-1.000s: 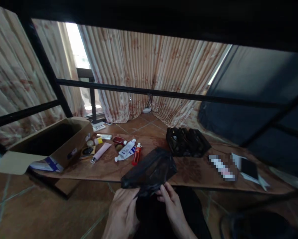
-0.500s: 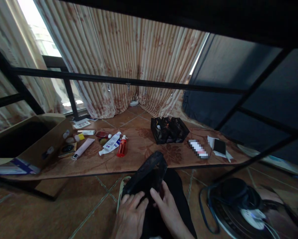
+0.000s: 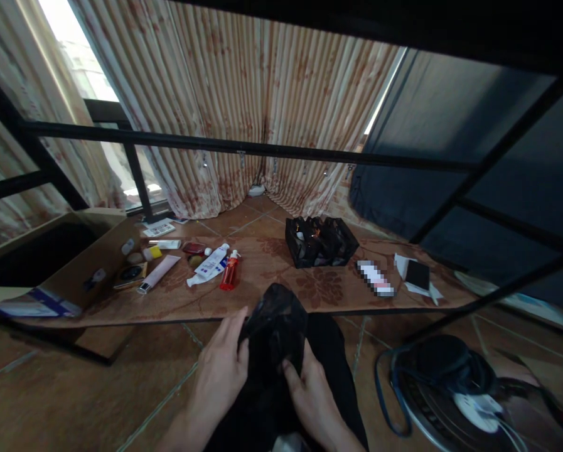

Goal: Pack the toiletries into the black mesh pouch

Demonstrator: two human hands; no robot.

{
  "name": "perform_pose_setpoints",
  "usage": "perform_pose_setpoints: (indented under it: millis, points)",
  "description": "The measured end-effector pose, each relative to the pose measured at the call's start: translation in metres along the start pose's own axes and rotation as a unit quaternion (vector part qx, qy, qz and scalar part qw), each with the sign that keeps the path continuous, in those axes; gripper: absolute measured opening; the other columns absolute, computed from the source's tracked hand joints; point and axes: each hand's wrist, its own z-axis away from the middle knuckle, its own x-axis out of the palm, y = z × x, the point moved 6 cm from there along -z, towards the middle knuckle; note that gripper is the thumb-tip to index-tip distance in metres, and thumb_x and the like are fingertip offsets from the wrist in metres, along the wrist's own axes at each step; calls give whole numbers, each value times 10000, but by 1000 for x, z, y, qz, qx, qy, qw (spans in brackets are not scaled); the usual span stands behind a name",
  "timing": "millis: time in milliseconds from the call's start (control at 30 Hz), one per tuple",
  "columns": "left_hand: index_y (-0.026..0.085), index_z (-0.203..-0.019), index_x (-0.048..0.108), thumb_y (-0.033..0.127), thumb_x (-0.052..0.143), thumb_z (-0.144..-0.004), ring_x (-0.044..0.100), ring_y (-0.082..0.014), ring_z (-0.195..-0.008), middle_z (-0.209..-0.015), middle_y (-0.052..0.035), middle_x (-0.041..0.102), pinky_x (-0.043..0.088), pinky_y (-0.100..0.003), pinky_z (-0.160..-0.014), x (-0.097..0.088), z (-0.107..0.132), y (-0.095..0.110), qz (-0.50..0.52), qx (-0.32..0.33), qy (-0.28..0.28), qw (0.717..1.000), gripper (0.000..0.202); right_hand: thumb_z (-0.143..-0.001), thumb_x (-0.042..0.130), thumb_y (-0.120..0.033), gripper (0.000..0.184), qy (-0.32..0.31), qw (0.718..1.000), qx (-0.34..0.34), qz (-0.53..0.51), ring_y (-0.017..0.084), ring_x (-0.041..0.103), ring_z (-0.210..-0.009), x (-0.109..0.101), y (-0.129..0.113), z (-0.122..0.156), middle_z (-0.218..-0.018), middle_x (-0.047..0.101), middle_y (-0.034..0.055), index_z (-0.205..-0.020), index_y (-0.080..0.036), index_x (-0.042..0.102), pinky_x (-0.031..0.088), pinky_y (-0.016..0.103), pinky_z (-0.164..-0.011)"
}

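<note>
Between my two hands, above my lap, is a black, thin, partly see-through mesh pouch [image 3: 276,314], its upper end rounded and standing up. My left hand [image 3: 222,358] grips its left edge, thumb on the near side and fingers over the rim. On the right side, my right hand [image 3: 312,389] pinches the fabric between thumb and fingers. The lower part of the pouch merges with my dark trousers, so its outline there is hard to tell. Just beyond it on the low table [image 3: 272,295] stands a black mesh organizer [image 3: 321,242] with small items in its compartments.
Left on the table lie a red pump bottle [image 3: 230,271], a white tube [image 3: 208,267], a pink tube [image 3: 159,274] and a cardboard box [image 3: 97,254]. To the right are a blurred-out phone [image 3: 375,278] and a dark flat item [image 3: 417,275]. A black metal bar [image 3: 262,149] crosses ahead.
My left hand has moved up and left from the pouch's near part to its left edge. The pouch has turned more upright and spread wider. The right hand keeps its hold.
</note>
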Motion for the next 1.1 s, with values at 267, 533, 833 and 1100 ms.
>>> perform_pose_setpoints:
  millis: [267,533,833,1100]
  points:
    - [180,-1210,626,157,488,-728,647,-253,-1091,-1150,-89,654,533,-377,-957,-22,-17,-48,87,-146,-12,985,502,-819,596,-324,612,79,995,54,12,141,542,-512,-46,23,-16,-636,612,-50,-1400,-170,483,480,259,-556]
    - [205,-1181,648,135,490,-773,638,-206,-1111,-1167,-68,659,501,-352,-1016,-5,-15,-4,182,-112,-37,976,442,-864,573,-396,560,92,990,26,99,143,492,-499,-40,3,-13,-576,500,-70,-1368,-163,499,392,243,-503]
    - [238,-1221,637,132,507,-812,644,-191,-1111,-1218,-64,648,530,-316,-963,3,-7,0,216,-103,-39,970,442,-862,584,-302,608,120,965,-28,230,184,638,-671,-36,-7,-14,-941,670,32,-1442,-229,415,519,320,-636]
    - [233,-1302,574,92,456,-867,632,-196,-1180,-1297,-86,623,544,-323,-1001,-1,7,41,120,28,19,992,472,-942,485,-232,276,164,933,-215,239,257,621,-1055,-24,-35,-1,-1098,648,102,-1135,-259,680,536,443,-926]
